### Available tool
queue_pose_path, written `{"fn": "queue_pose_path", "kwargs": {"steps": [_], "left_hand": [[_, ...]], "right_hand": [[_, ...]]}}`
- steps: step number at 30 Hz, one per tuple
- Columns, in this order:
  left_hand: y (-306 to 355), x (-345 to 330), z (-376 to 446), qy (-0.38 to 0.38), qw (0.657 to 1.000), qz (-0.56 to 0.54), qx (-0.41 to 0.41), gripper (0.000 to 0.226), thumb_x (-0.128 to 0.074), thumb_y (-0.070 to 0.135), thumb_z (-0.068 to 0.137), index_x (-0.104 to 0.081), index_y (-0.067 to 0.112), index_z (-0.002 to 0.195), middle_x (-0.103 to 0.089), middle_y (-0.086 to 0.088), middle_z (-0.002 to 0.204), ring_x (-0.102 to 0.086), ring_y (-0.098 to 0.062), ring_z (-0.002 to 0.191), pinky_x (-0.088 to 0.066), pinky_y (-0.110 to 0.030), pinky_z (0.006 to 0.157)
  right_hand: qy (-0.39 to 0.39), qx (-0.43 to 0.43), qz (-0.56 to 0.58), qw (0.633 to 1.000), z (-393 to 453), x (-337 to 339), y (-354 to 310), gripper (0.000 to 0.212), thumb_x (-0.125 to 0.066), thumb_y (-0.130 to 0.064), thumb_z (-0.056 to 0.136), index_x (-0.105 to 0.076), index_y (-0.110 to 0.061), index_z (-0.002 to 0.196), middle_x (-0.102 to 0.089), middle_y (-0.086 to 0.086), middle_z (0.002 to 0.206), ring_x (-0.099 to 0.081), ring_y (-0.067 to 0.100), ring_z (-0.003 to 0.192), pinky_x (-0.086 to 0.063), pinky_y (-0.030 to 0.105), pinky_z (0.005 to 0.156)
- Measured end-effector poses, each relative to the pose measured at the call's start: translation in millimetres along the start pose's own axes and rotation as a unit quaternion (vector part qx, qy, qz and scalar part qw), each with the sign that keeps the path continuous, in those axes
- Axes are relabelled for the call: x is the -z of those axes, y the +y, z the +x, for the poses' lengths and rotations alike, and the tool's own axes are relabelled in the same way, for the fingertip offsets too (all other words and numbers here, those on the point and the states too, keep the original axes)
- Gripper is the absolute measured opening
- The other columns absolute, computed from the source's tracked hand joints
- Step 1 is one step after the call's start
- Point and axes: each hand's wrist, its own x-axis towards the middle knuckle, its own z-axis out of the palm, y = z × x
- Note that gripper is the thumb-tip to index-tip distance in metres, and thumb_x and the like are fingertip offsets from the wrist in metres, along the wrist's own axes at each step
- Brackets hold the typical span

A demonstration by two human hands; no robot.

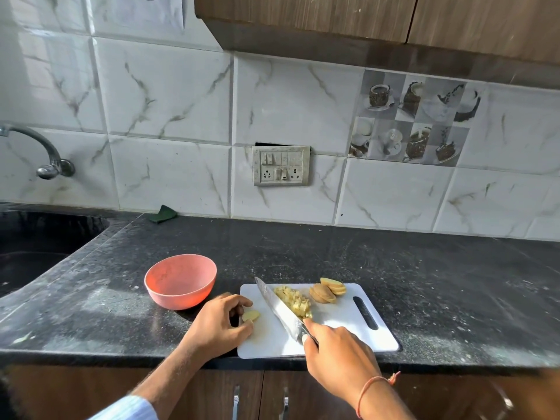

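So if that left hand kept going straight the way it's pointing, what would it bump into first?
Probably the knife. The left hand, pinching a potato slice, points up and to the right over the cutting board, and the blade lies slanted across that line, the diced potato just beyond it.

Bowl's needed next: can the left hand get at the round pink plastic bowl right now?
Probably yes: the round pink bowl sits just beside the left hand, nothing between, though that hand pinches a pale vegetable slice.

Bowl (180, 281) left of board (342, 328); knife (280, 307) on board.
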Motion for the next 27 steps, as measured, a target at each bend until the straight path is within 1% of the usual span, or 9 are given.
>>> {"fn": "queue_pose_path", "kwargs": {"steps": [2,4,6,8,11,15,18,23,27], "left_hand": [[-3,-1,3,0.001,1.0,-0.004,0.0,0.027,-0.078,0.039,0.074,-0.073,0.043,0.1,-0.068,0.016,0.086,-0.065,-0.007,0.086,-0.051,-0.018,0.069],[-5,-4,5,0.003,1.0,-0.009,-0.003,0.025,-0.081,0.048,0.074,-0.074,0.043,0.097,-0.07,0.016,0.085,-0.065,-0.009,0.084,-0.05,-0.017,0.067],[-5,-8,7,0.011,1.0,-0.006,-0.003,0.038,-0.081,0.064,0.071,-0.076,0.039,0.098,-0.068,0.015,0.084,-0.064,-0.01,0.081,-0.05,-0.018,0.064],[-5,-9,8,0.012,1.0,0.011,-0.003,0.047,-0.082,0.072,0.071,-0.074,0.038,0.103,-0.065,0.014,0.086,-0.063,-0.01,0.081,-0.051,-0.02,0.063],[-8,-6,8,-0.004,1.0,-0.006,-0.002,0.049,-0.082,0.066,0.073,-0.075,0.037,0.113,-0.065,0.014,0.09,-0.063,-0.009,0.083,-0.05,-0.018,0.066],[-9,-8,11,0.001,1.0,0.014,-0.011,0.042,-0.08,0.064,0.076,-0.079,0.037,0.108,-0.064,0.017,0.087,-0.063,-0.008,0.081,-0.052,-0.02,0.066],[-10,-10,11,0.006,1.0,0.018,-0.002,0.046,-0.08,0.069,0.073,-0.076,0.038,0.108,-0.064,0.015,0.088,-0.063,-0.008,0.08,-0.054,-0.023,0.066],[-7,-9,11,0.001,1.0,0.007,0.004,0.047,-0.072,0.07,0.073,-0.077,0.037,0.105,-0.064,0.015,0.087,-0.062,-0.008,0.078,-0.055,-0.025,0.066],[-10,-10,12,0.008,1.0,0.015,0.001,0.04,-0.076,0.066,0.075,-0.077,0.038,0.103,-0.063,0.015,0.085,-0.062,-0.007,0.079,-0.054,-0.024,0.065]], "right_hand": [[0.002,0.003,-0.007,1.0,1,0,0,0.049,-0.033,-0.046,0.106,-0.044,-0.037,0.153,-0.068,-0.002,0.132,-0.062,0.024,0.124,-0.051,0.041,0.102],[0.001,0.005,-0.009,1.0,0,1,-2,0.05,-0.033,-0.046,0.107,-0.042,-0.038,0.155,-0.068,-0.003,0.133,-0.062,0.023,0.124,-0.051,0.04,0.102],[0.004,0.007,-0.008,1.0,0,0,-5,0.051,-0.033,-0.047,0.107,-0.04,-0.037,0.157,-0.068,-0.003,0.133,-0.062,0.021,0.123,-0.051,0.04,0.102],[0.007,0.009,-0.008,1.0,1,-1,-8,0.052,-0.032,-0.047,0.108,-0.04,-0.036,0.158,-0.069,-0.003,0.132,-0.064,0.02,0.121,-0.052,0.039,0.101],[0.013,0.007,-0.001,1.0,2,-2,-10,0.051,-0.032,-0.047,0.108,-0.042,-0.035,0.157,-0.07,-0.004,0.13,-0.065,0.019,0.119,-0.053,0.036,0.098],[0.024,0.006,0.008,1.0,1,-3,-12,0.051,-0.033,-0.048,0.108,-0.042,-0.036,0.157,-0.072,-0.006,0.125,-0.067,0.016,0.113,-0.055,0.034,0.094],[0.041,-0.001,0.031,0.999,0,-7,-13,0.051,-0.034,-0.048,0.107,-0.045,-0.037,0.155,-0.074,-0.009,0.117,-0.068,0.014,0.105,-0.058,0.032,0.088],[0.053,-0.003,0.063,0.997,-2,-7,-20,0.052,-0.033,-0.05,0.105,-0.04,-0.04,0.156,-0.073,-0.01,0.118,-0.068,0.012,0.104,-0.058,0.032,0.091],[0.056,0.003,0.075,0.996,-3,-3,-24,0.051,-0.036,-0.048,0.107,-0.041,-0.038,0.156,-0.073,-0.011,0.118,-0.068,0.01,0.104,-0.056,0.029,0.089]]}}
